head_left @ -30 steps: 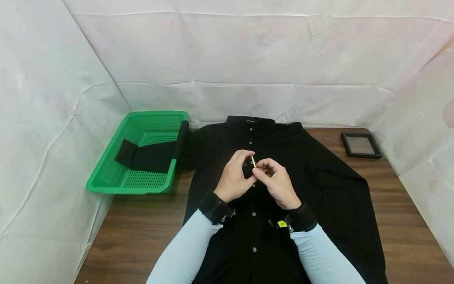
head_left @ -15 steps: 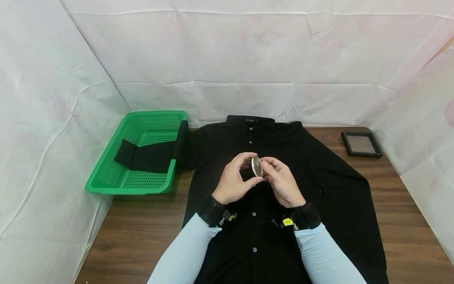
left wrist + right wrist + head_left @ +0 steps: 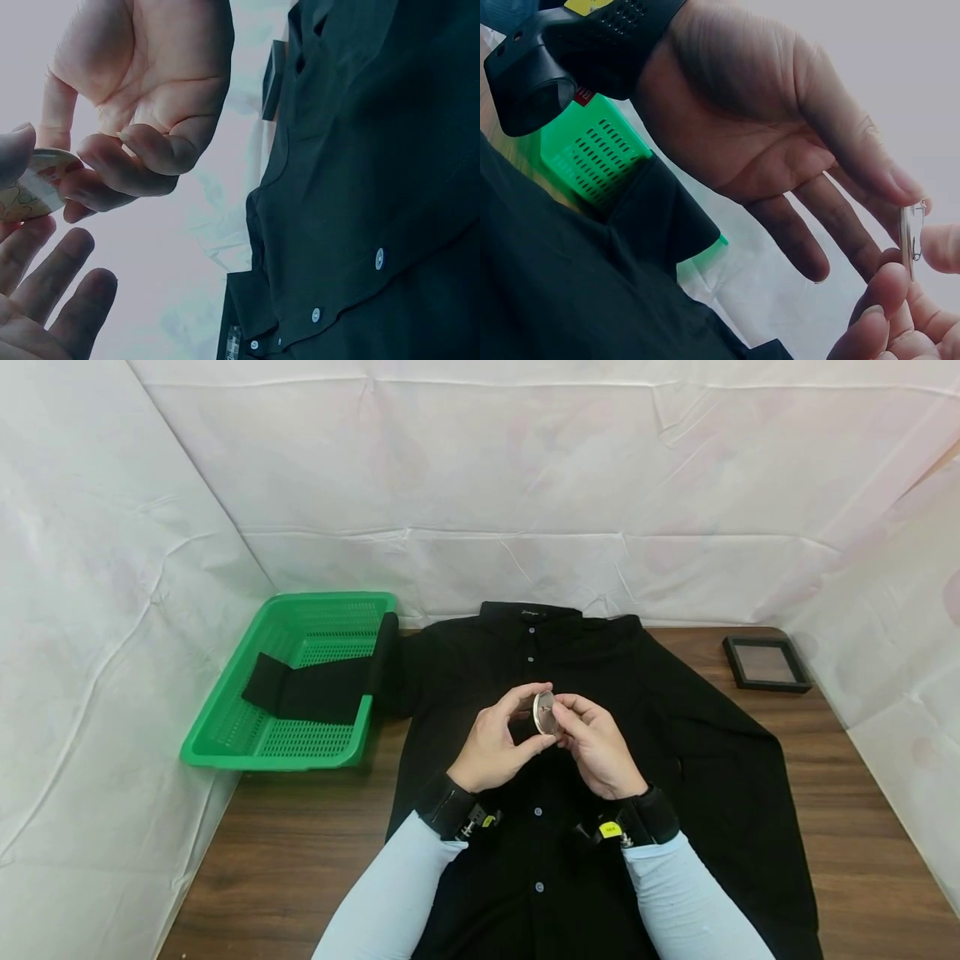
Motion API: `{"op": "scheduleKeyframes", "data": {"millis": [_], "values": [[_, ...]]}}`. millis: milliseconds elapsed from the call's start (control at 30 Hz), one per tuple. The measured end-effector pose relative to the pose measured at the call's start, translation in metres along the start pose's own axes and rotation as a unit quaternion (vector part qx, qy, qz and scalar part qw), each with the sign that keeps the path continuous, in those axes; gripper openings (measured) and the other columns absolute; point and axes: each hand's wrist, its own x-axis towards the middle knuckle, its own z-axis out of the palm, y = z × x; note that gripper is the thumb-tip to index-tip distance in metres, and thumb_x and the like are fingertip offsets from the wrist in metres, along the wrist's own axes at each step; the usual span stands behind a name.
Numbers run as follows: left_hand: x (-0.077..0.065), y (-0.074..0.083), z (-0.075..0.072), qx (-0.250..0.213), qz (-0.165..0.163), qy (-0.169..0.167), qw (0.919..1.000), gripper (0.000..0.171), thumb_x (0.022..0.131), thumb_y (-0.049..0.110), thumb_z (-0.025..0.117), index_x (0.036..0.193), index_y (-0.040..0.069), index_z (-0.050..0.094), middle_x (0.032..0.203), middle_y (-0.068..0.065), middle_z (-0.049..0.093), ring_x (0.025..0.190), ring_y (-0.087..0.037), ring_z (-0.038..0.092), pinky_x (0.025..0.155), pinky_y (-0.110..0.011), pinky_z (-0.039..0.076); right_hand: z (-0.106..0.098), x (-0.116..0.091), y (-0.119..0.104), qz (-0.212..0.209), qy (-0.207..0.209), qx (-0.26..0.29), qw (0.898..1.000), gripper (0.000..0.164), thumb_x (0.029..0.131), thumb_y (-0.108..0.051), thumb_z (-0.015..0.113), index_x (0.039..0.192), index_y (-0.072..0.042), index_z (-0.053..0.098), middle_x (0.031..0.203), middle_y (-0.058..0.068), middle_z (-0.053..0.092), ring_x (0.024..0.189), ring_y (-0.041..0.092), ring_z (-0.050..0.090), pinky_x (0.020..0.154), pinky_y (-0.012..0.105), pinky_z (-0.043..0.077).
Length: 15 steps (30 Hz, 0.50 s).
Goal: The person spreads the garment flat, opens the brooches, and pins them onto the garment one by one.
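A round pin badge (image 3: 543, 714) is held upright over the black shirt (image 3: 480, 710), its silvery back towards the right. The left hand (image 3: 491, 747) grips its rim between thumb and forefinger. From the other side, the right hand (image 3: 603, 756) pinches the clasp side with its thumb and curled fingers. In the right wrist view the badge (image 3: 909, 236) appears edge-on, with a thin wire pin standing out from its back. A coloured picture covers the front of the badge (image 3: 37, 184) in the left wrist view, partly hidden by fingers.
A green perforated basket (image 3: 262, 752) stands at the left, with a shirt sleeve (image 3: 322, 691) draped over its rim into it. A flat black-framed case (image 3: 765, 664) lies at the back right of the wooden table (image 3: 300, 852). White cloth walls (image 3: 480, 460) surround the table.
A second ago the badge was seen edge-on; it has since turned so its back shows. Over the last half second it has turned slightly, with the right thumb moving onto its back.
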Motion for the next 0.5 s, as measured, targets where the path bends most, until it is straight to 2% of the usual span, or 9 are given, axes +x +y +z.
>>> {"op": "scheduleKeyframes", "data": {"millis": [267,500], "values": [[0.0015,-0.0014,0.0006,0.011,0.019,0.005,0.9998,0.061,0.084,0.012,0.076,0.137,0.01,0.047,0.138,-0.007,0.054,0.12,-0.012,0.055,0.092,-0.032,0.049,-0.0005,-0.0006,0.0001,-0.004,-0.006,0.015,1.0,0.026,0.098,-0.021,0.058,0.113,0.0,0.054,0.084,-0.001,0.06,0.07,0.009,0.052,0.062,0.021,0.042],[-0.0001,-0.003,0.0011,0.016,0.015,0.008,0.9997,0.06,0.083,0.011,0.077,0.136,0.009,0.049,0.137,-0.001,0.054,0.121,-0.011,0.054,0.094,-0.031,0.048,0.0001,-0.0001,0.002,0.002,-0.007,0.018,1.0,0.024,0.098,-0.019,0.057,0.114,-0.001,0.053,0.085,-0.002,0.061,0.07,0.009,0.052,0.063,0.022,0.042]]}}
